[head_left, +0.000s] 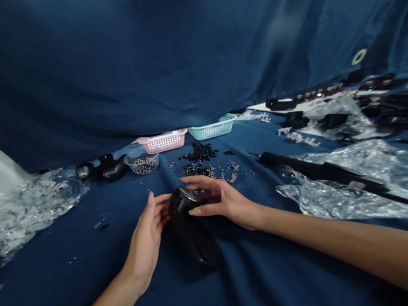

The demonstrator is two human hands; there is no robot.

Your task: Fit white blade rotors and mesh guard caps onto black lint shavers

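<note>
A black, curved device (193, 231) with a shiny rounded head lies on the blue cloth between my hands. My left hand (145, 239) is at its left side, thumb raised, the fingers reaching behind the head. From the right, my right hand (225, 201) curves its fingers and thumb around the top of the head, touching it. Just beyond are piles of small screws (228, 170) and small black parts (200, 152). A clear bowl (144, 163) of screws stands behind my left hand.
Pink basket (163, 142) and teal basket (214, 129) stand at the back. A bag of pale parts (36, 208) lies left, near more black devices (105, 168). On the right, a black electric screwdriver (317, 170) with a cord rests on clear plastic (395, 164).
</note>
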